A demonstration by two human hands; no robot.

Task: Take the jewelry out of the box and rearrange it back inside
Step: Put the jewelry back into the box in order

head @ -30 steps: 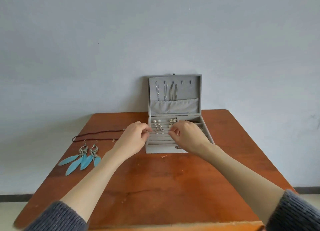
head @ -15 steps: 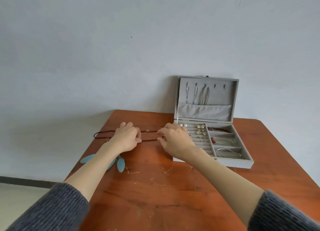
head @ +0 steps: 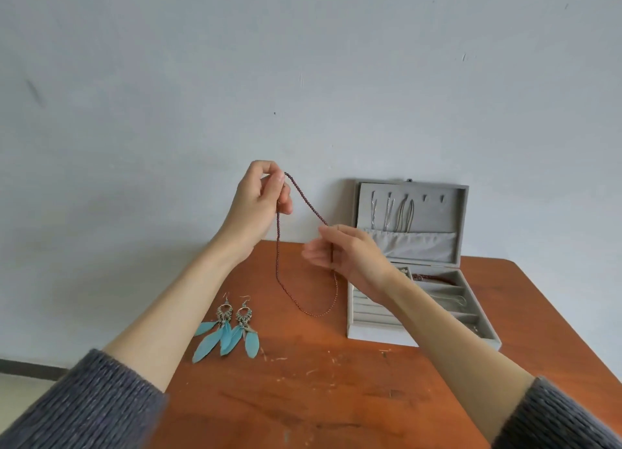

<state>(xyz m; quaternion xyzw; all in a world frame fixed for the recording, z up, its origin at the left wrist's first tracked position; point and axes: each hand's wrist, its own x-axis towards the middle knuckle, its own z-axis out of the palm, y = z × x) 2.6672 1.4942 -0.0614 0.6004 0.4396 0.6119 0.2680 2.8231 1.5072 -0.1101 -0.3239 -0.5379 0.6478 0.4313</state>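
Up comes the necklace [head: 304, 209], off the table [head: 336, 398] where it lay half a second ago! Left hand [head: 257, 199] pinches one end high between thumb and forefinger; right hand [head: 343, 252] closes its fingertips on the strand lower down, loop dangling between. Two feather earrings [head: 229, 331] lie left of one open box [head: 420, 337].

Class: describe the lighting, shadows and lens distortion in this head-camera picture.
Head view: soft, even light, no glare; faint shadows on the wall beside the jewelry box; wide-angle stretch enlarges the sleeves at the corners; beaded necklace and feather earrings stay sharp.
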